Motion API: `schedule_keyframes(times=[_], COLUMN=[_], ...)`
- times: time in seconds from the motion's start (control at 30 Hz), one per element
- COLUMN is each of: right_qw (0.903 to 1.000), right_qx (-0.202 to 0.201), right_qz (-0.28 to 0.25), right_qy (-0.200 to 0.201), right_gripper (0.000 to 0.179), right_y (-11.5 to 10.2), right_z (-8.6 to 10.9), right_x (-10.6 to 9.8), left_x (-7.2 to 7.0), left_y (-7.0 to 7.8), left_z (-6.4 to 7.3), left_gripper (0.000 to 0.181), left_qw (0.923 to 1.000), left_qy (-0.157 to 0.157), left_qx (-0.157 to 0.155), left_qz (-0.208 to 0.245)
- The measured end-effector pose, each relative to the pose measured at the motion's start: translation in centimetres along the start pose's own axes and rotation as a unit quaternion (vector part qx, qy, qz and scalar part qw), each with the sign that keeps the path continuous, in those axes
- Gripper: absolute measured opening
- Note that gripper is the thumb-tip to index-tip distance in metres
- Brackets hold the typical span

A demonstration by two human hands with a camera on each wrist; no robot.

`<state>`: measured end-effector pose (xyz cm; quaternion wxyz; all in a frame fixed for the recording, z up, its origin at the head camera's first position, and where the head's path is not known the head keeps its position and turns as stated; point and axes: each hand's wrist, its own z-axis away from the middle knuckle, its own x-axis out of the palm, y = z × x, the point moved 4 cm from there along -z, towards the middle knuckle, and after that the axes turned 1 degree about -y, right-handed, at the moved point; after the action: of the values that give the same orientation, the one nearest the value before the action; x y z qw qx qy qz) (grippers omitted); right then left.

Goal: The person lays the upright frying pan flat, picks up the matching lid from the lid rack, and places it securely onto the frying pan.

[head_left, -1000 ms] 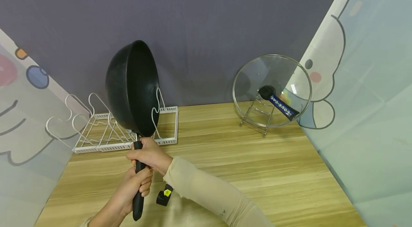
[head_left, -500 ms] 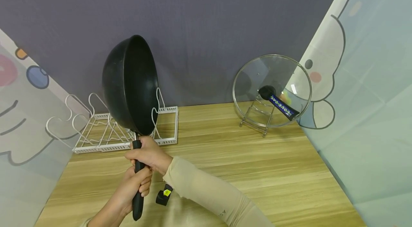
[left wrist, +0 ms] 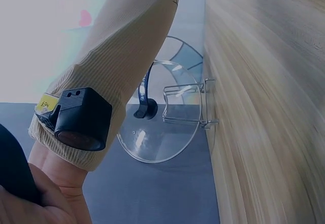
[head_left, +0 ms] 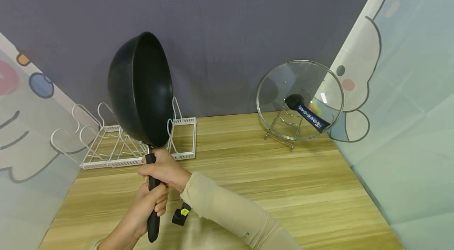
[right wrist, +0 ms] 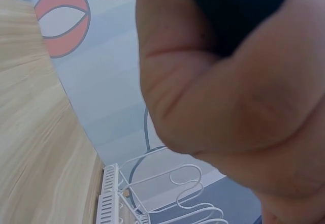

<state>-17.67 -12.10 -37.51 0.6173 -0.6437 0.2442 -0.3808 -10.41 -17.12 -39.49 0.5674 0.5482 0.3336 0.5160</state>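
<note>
A black wok (head_left: 122,84) stands on its side above the white wire rack (head_left: 129,162) in the head view, its hollow facing right. Both hands are wrapped round its long black handle (head_left: 153,224). My right hand (head_left: 164,169) grips the part nearest the bowl, and my left hand (head_left: 143,206) holds lower down. The right wrist view shows the curled right fingers (right wrist: 218,102) close up against the dark handle. Whether the bowl touches the rack's wires cannot be told, as it hides part of them.
A glass lid (head_left: 269,84) with a black and blue handle leans in a small metal stand (head_left: 280,137) at the back right of the wooden table (head_left: 269,187). A grey wall (head_left: 227,37) rises behind, with cartoon-printed panels (head_left: 408,104) at both sides.
The wok's bowl has shifted a little up and to the left in the head view. Both hands keep their hold on the handle; rack and lid stay put.
</note>
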Motion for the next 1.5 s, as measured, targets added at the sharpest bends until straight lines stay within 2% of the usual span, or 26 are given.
schedule_keyframes(times=[0.23,0.57,0.8,1.0,1.5], right_qw=[1.0000,0.9998,0.9997,0.9998,0.9992], right_qx=[0.000,-0.010,-0.016,-0.009,-0.027], right_qz=[0.002,0.002,0.002,-0.001,0.015], right_qy=[-0.002,-0.014,-0.018,-0.019,-0.026], right_gripper=[0.026,0.028,0.028,0.031,0.027], right_y=[-0.4,-0.7,-0.9,-1.0,-1.6], right_z=[0.0,0.0,-0.1,-0.1,0.1], right_x=[0.0,-0.1,-0.1,0.0,-0.2], left_x=[0.1,-0.1,0.2,0.3,0.5], left_y=[0.2,0.1,0.4,0.5,0.9], left_z=[0.0,-0.3,-0.2,-0.2,-0.3], left_gripper=[0.034,0.036,0.036,0.034,0.036], left_qw=[0.9999,0.9999,0.9995,0.9994,0.9997], left_qy=[0.013,0.006,0.026,0.025,0.012], left_qx=[0.002,0.012,0.019,0.020,0.020], left_qz=[-0.007,0.001,-0.004,-0.008,-0.004])
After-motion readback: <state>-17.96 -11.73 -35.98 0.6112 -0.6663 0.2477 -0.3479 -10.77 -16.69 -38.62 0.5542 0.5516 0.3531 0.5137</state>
